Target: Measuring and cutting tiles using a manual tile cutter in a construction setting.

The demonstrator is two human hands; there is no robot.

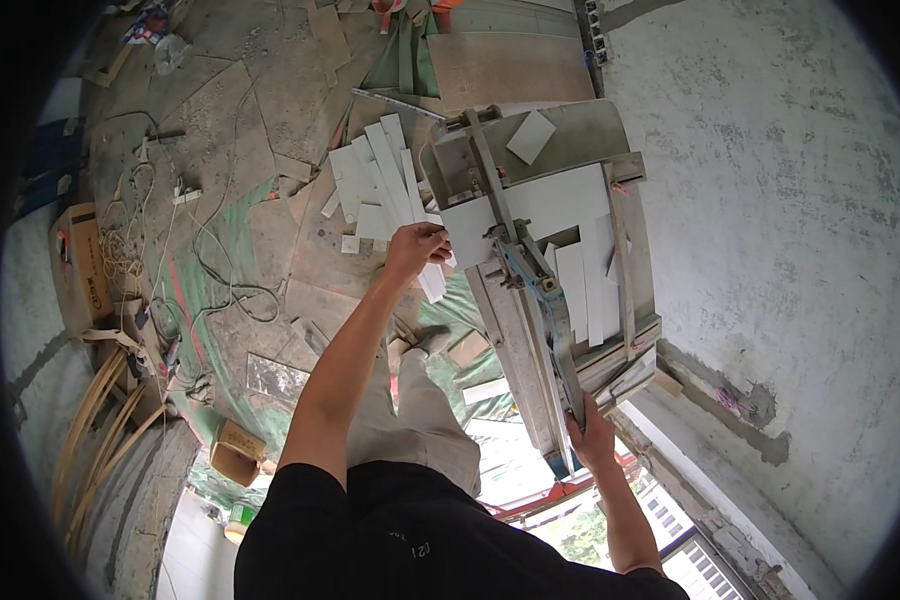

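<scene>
A manual tile cutter (518, 262) with a long metal rail and a blue-grey carriage stands in front of me, to the right. A large white tile (568, 200) lies across its bed, under the rail. At the tile's left edge is my left hand (420, 250), its fingers curled closed on the edge; the fingertips are partly hidden. My right hand (594, 436) is wrapped round the end of the cutter's long handle (567, 385), at the near end. Narrow white strips (571, 290) lie on the bed to the right of the rail.
Cut white tile strips (375, 175) are heaped on the floor left of the cutter. Cables (235, 290) trail over the dusty floor and green sheeting. A cardboard box (237, 452) sits lower left. A rough plastered wall (770, 200) rises close on the right.
</scene>
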